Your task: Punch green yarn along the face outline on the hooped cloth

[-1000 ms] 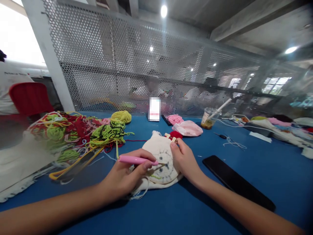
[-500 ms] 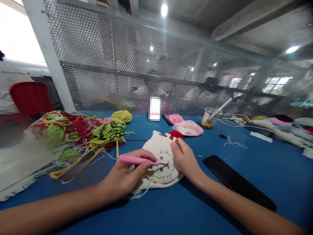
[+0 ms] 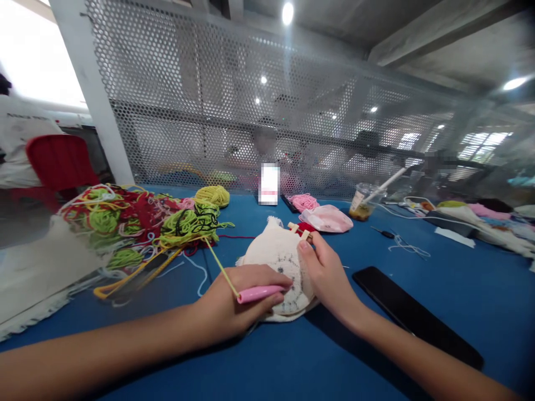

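Observation:
My left hand [image 3: 234, 289] is closed round a pink punch needle [image 3: 259, 293]. Yellow-green yarn [image 3: 219, 264] enters the handle's back end, coming from a green yarn tangle [image 3: 194, 223]. The needle's tip is hidden behind my fingers, which rest low on the cream cloth [image 3: 267, 248] stretched in an embroidery hoop. Dark marks are drawn on that cloth. My right hand [image 3: 328, 273] grips the hoop's right edge, thumb on top, beside the wooden clamp [image 3: 305, 235]. A red yarn ball [image 3: 307, 227] lies just behind the hoop.
A mixed heap of yarn [image 3: 125, 217] and loose cloth [image 3: 37, 273] lie on the left. On the right is a black phone-like slab [image 3: 413, 314]. Farther back stand a lit phone [image 3: 268, 184] and a plastic cup with a straw [image 3: 363, 203]. A perforated screen [image 3: 234, 111] rises behind.
My left hand has moved right and down over the cloth, bringing the punch needle lower and flatter. The yarn now stretches from the tangle to the handle. My right hand keeps its hold.

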